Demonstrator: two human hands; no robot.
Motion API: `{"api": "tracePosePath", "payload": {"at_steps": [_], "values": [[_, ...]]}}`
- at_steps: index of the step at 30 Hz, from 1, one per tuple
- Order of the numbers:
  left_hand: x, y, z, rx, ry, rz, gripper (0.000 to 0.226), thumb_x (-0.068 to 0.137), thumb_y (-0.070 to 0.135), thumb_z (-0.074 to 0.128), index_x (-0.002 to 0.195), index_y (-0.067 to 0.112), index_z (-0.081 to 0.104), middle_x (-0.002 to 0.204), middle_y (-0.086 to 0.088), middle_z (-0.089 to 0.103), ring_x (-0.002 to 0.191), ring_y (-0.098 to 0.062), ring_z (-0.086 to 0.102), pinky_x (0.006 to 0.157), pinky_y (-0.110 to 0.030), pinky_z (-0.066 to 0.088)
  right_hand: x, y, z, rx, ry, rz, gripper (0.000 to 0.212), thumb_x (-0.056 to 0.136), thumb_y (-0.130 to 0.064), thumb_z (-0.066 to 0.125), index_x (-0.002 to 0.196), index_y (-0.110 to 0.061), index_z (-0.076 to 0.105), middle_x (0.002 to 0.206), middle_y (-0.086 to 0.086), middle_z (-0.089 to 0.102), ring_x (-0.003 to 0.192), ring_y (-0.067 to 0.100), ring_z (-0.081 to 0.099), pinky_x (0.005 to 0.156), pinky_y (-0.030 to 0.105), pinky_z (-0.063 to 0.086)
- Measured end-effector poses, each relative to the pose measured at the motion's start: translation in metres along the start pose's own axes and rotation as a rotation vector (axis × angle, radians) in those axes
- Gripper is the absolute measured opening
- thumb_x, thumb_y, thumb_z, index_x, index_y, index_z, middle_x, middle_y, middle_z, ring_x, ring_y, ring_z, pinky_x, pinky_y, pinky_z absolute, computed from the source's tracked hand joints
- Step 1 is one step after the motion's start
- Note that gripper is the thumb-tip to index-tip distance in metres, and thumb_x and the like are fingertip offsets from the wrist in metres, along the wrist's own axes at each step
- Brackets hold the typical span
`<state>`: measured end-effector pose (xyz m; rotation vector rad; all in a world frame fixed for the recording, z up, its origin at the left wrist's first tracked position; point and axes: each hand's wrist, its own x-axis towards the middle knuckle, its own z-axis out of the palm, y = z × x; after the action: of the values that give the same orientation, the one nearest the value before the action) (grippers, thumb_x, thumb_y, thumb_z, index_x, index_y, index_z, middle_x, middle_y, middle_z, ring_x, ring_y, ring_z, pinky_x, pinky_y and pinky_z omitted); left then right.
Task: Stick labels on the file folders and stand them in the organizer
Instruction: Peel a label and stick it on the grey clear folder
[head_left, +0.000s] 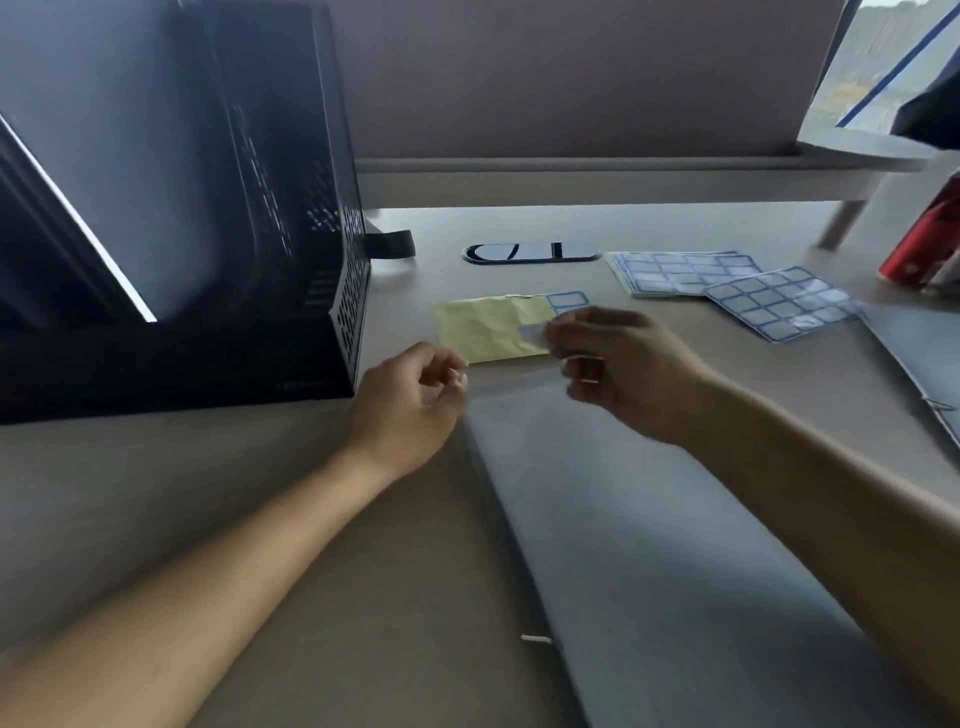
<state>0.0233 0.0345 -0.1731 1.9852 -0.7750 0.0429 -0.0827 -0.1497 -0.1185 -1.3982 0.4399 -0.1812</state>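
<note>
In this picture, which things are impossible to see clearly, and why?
Head view, motion blur: the label pinched by the right hand shows no readable text.
Head view, left edge and darkness: the organizer is cut off; its contents are unclear.
Head view, right edge: the red object is cut off, unidentifiable.

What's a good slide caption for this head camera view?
Right hand pinches a blue-edged label near the far edge of the grey folder; left hand loosely curled; black organizer at left.
</note>
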Motion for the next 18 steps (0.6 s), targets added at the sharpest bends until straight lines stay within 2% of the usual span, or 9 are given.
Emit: {"api": "tracePosePath", "payload": {"at_steps": [2, 4, 5, 7, 9, 12, 15, 18], "values": [[0.002, 0.005, -0.001, -0.174, 0.020, -0.072, 0.009, 0.085, 0.013, 0.068, 0.088, 0.021, 0.067, 0.080, 0.008, 0.068, 0.069, 0.001, 0.060, 0.067, -0.018, 0.049, 0.002, 0.015, 0.008, -0.037, 0.022, -0.031, 0.008, 0.084, -0.008, 0.073, 0.087, -0.008, 0.066, 0.070, 0.005, 0.060, 0.051, 0.010, 0.049, 0.049, 0.021, 0.037], [0.002, 0.014, -0.002, -0.539, -0.022, -0.221, 0.019, 0.086, -0.004, 0.066, 0.092, 0.015, 0.066, 0.086, -0.002, 0.070, 0.078, -0.008, 0.065, 0.068, -0.020, 0.054, 0.004, 0.024, 0.014, -0.063, 0.070, -0.078, 0.010, 0.084, -0.005, 0.073, 0.079, -0.008, 0.064, 0.064, 0.004, 0.062, 0.049, 0.012, 0.051, 0.044, 0.020, 0.037], [0.001, 0.019, -0.002, -0.726, -0.054, -0.297, 0.022, 0.085, -0.007, 0.065, 0.095, 0.013, 0.065, 0.090, -0.006, 0.070, 0.082, -0.013, 0.066, 0.069, -0.023, 0.057, 0.004, 0.026, 0.016, -0.092, 0.093, -0.112, 0.012, 0.084, -0.004, 0.073, 0.077, -0.007, 0.064, 0.061, 0.004, 0.063, 0.048, 0.012, 0.052, 0.043, 0.019, 0.038], [0.001, 0.022, -0.001, -0.929, -0.100, -0.415, 0.026, 0.084, -0.009, 0.062, 0.102, 0.010, 0.063, 0.099, -0.013, 0.069, 0.087, -0.022, 0.067, 0.069, -0.027, 0.059, 0.003, 0.030, 0.017, -0.137, 0.120, -0.179, 0.012, 0.085, -0.004, 0.073, 0.076, -0.007, 0.065, 0.060, 0.004, 0.065, 0.048, 0.013, 0.055, 0.044, 0.020, 0.042], [0.001, 0.022, -0.001, -1.005, -0.202, -0.499, 0.029, 0.082, -0.010, 0.060, 0.106, 0.006, 0.064, 0.104, -0.020, 0.067, 0.086, -0.026, 0.069, 0.071, -0.028, 0.060, 0.000, 0.031, 0.016, -0.149, 0.134, -0.214, 0.010, 0.085, -0.004, 0.073, 0.078, -0.006, 0.066, 0.061, 0.004, 0.066, 0.049, 0.013, 0.057, 0.047, 0.022, 0.047], [0.002, 0.019, -0.006, -1.037, -0.414, -0.529, 0.029, 0.072, -0.008, 0.062, 0.095, 0.003, 0.075, 0.100, -0.020, 0.072, 0.089, -0.026, 0.073, 0.078, -0.031, 0.060, -0.003, 0.031, 0.017, -0.140, 0.139, -0.251, 0.008, 0.085, -0.003, 0.073, 0.081, -0.003, 0.066, 0.062, 0.007, 0.067, 0.049, 0.015, 0.059, 0.049, 0.025, 0.049], [0.005, 0.014, -0.009, -1.080, -0.483, -0.528, 0.036, 0.072, -0.010, 0.060, 0.103, 0.001, 0.073, 0.106, -0.020, 0.072, 0.095, -0.027, 0.072, 0.086, -0.034, 0.059, -0.005, 0.032, 0.020, -0.167, 0.143, -0.321, 0.010, 0.084, -0.002, 0.073, 0.078, -0.006, 0.067, 0.059, 0.003, 0.067, 0.049, 0.017, 0.060, 0.048, 0.026, 0.049], [0.005, 0.013, -0.011, -1.105, -0.516, -0.509, 0.041, 0.073, -0.011, 0.059, 0.110, 0.000, 0.069, 0.113, -0.020, 0.070, 0.099, -0.027, 0.071, 0.086, -0.035, 0.058, -0.006, 0.032, 0.022, -0.221, 0.152, -0.382, 0.013, 0.085, 0.000, 0.073, 0.076, -0.009, 0.067, 0.056, -0.001, 0.066, 0.047, 0.017, 0.060, 0.044, 0.025, 0.046]]}}
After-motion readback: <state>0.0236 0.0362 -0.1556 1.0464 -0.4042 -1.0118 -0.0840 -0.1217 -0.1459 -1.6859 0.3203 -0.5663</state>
